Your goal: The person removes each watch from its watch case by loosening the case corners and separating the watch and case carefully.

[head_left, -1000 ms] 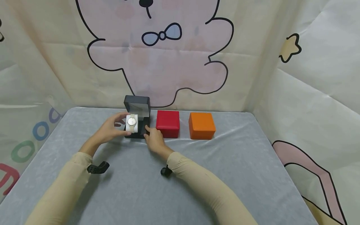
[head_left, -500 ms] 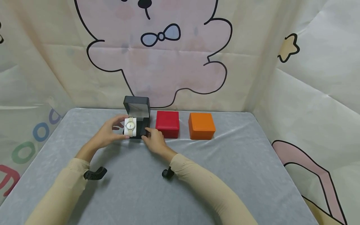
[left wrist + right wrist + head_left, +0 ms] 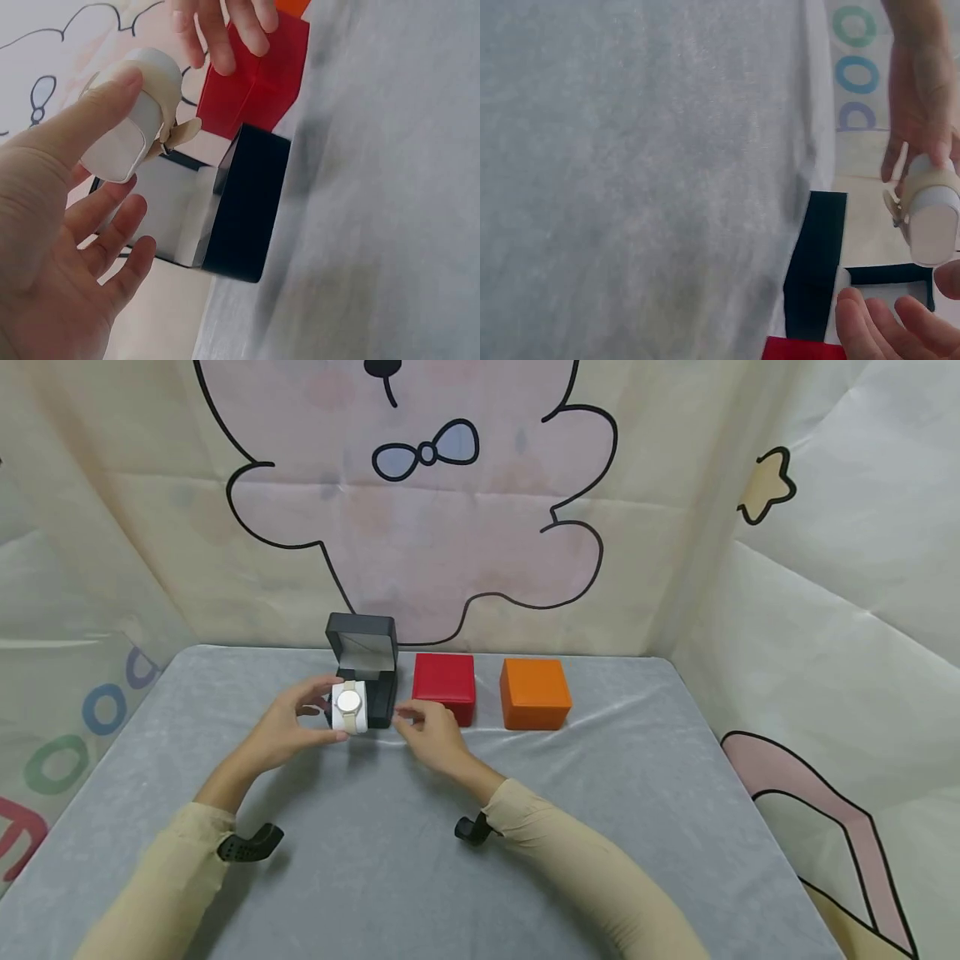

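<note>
As left fingers [image 3: 116, 236] pinch the watch cushion [image 3: 362, 713], empty right fingers [image 3: 215, 39] flank the black box's [image 3: 247, 214] edge.

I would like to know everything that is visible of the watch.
The watch has a round, pale face, no markings readable, and a cream, leather-looking strap with what looks like a buckle. Facing the head camera, it encircles a white cushion, held by the left grip in front of the open box.

Left arm [image 3: 157, 877] and right arm [image 3: 600, 877] both reach forward, kinda angled in at each other. Left grip [image 3: 287, 725] makes a C, pinching between thumb and fingers. Right grip [image 3: 433, 737] looks pretty chill, fingers loosely bent, thumb apart from them.
</note>
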The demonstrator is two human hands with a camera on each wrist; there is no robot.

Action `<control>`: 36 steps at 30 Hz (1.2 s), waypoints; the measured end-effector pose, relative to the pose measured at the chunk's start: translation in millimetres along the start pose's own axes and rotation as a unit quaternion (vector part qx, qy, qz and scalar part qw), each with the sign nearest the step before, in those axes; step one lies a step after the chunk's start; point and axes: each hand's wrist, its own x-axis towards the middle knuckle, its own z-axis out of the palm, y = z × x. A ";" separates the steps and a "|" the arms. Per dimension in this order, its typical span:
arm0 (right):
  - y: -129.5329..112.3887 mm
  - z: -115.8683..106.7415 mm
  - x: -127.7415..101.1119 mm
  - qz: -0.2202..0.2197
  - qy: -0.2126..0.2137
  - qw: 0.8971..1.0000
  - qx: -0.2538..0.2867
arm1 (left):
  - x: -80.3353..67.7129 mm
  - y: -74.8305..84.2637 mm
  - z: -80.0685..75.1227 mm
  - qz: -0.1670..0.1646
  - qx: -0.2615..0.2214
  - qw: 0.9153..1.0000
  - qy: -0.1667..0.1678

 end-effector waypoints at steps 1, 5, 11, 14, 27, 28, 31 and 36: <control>0.3 -1.8 -1.7 -0.003 -0.001 1.000 0.006 | -1.3 0.4 1.5 0.005 -0.002 1.000 0.003; 2.2 -9.0 -7.7 -0.005 -0.008 0.999 0.035 | -6.2 3.1 6.0 0.010 -0.005 1.000 0.010; 1.9 -21.3 -18.2 -0.008 -0.027 0.998 0.058 | -10.5 7.7 12.7 0.017 -0.018 1.000 0.009; 4.0 -27.1 -22.7 -0.009 -0.035 0.997 0.064 | -12.6 8.0 16.6 0.021 -0.026 0.999 0.006; 8.5 -36.2 -28.4 -0.010 -0.038 0.997 0.068 | -14.7 17.0 29.5 -0.004 -0.030 0.999 -0.011; 8.3 -36.4 -28.8 -0.012 -0.036 0.997 0.065 | -14.6 18.3 30.9 -0.005 -0.034 0.999 -0.013; 8.2 -37.1 -29.8 -0.021 -0.029 0.998 0.052 | -14.9 21.0 34.5 0.002 -0.043 0.999 -0.021; 8.5 -40.2 -30.6 -0.033 -0.064 0.996 0.060 | -16.3 23.5 36.8 0.015 -0.047 0.998 -0.027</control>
